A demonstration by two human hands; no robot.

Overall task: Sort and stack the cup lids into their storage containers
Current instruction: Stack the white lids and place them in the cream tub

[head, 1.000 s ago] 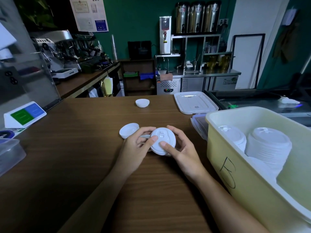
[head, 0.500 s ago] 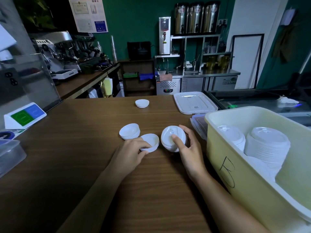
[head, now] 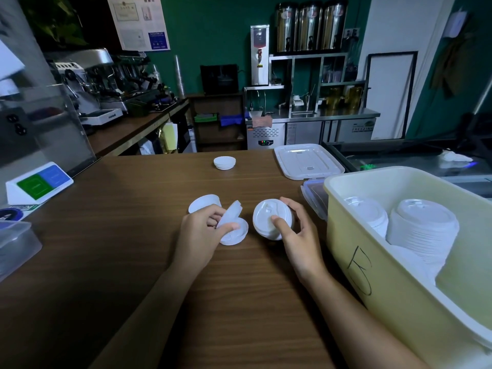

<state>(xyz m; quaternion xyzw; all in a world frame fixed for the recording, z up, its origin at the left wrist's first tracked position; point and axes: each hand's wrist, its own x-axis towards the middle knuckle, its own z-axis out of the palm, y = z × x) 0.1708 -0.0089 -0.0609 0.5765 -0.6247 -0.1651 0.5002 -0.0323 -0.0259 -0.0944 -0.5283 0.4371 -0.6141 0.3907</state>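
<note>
1. My left hand [head: 202, 233]: near centre of the wooden counter [head: 119, 249], fingers curled. The thumb and fingertips pinch a tilted small lid [head: 230, 211], held up on edge.
2. Flat small lid [head: 235, 234]: lies on the counter directly under the tilted one, just right of my left thumb. The two lids meet at their left edges, and my thumb tip rests on this one's rim.
3. Near stack of small lids [head: 204, 203]: on the counter just beyond my left knuckles, partly hidden by them. I cannot tell whether the hand touches it.
4. My right hand [head: 300, 235]: to the right of the left hand and apart from it, fingers wrapped round the domed lids [head: 269, 218]. The thumb presses on the top face and the other fingers curl over the far rim.
5. Domed lids: white, sip-hole face turned towards me and tipped left, raised off the counter in that grip. I cannot tell how many there are.
6. Far stack of small lids [head: 224, 163]: centre far on the counter, well apart from both hands.
7. Yellow bin [head: 399, 283]: at the right edge of the counter, near my right hand, with a handwritten mark on its near wall.
8. Inside the bin: a tall stack of domed lids [head: 423, 227], with a lower stack [head: 368, 214] to its left.
9. White tray cover [head: 308, 161]: lies flat, far right, beyond the bin.
</note>
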